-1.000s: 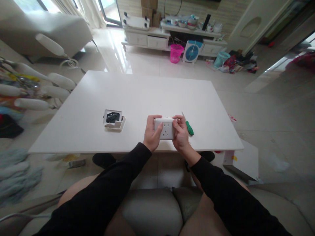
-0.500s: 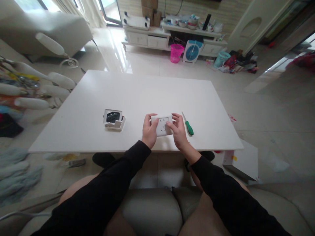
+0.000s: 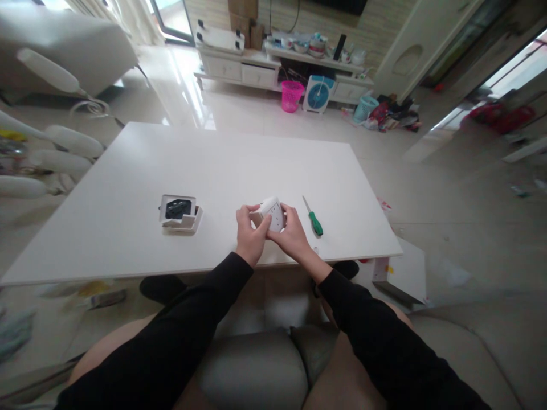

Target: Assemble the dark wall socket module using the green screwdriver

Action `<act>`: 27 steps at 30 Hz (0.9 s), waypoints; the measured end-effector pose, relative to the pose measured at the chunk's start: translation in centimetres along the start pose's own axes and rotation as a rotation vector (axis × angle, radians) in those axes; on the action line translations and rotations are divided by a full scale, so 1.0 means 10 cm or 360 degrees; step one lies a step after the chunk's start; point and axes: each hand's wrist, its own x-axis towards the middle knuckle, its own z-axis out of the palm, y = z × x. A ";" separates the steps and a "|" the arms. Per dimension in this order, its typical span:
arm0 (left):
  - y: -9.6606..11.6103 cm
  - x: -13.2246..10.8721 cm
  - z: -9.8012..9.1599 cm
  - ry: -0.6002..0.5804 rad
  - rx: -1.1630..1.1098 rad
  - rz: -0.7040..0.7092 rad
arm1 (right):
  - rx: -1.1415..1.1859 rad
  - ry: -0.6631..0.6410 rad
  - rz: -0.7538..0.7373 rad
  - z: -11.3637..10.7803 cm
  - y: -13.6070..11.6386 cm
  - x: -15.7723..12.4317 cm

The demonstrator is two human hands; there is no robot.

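Note:
Both my hands hold a white wall socket [image 3: 276, 215] with dark slots over the front part of the table. My left hand [image 3: 251, 232] is closed round its left side, thumb on the front. Gripping the right side and lower edge is my right hand [image 3: 291, 232], its fingers partly behind the socket. To the right of my hands a screwdriver [image 3: 315, 223] with a green handle lies on the table, blade pointing away. Off to the left, a stack of white frame-like and box-like parts [image 3: 191, 225] holds a dark piece [image 3: 177, 209].
The white table [image 3: 239, 165] spans the middle, its near edge just below my hands. Beyond it stand a pink basket [image 3: 292, 97], a blue and white fan [image 3: 318, 94] and a low cabinet [image 3: 222, 68]. A white box-like piece [image 3: 405, 267] is on the floor at right.
The socket has turned from facing up nearly flat to a tilted, angled pose. My right thumb has shifted off its front face toward the lower edge. The camera view has swung slightly right.

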 end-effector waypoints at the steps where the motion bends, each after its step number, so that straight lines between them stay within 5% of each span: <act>1: 0.03 0.01 0.00 -0.0030 0.0007 0.0022 | 0.0033 0.0001 0.0051 -0.02 0.01 0.03; 7: 0.23 0.05 0.03 -0.0426 -0.0283 -0.0155 | 0.0135 0.0130 0.0207 -0.25 0.03 0.19; 12: 0.21 0.04 0.08 -0.0422 -0.0109 -0.0263 | 0.0053 0.0304 0.0299 -0.52 0.23 0.38; 27: 0.31 0.17 0.01 -0.0543 0.0237 -0.0115 | -0.0475 0.1262 0.0722 -1.66 1.13 0.80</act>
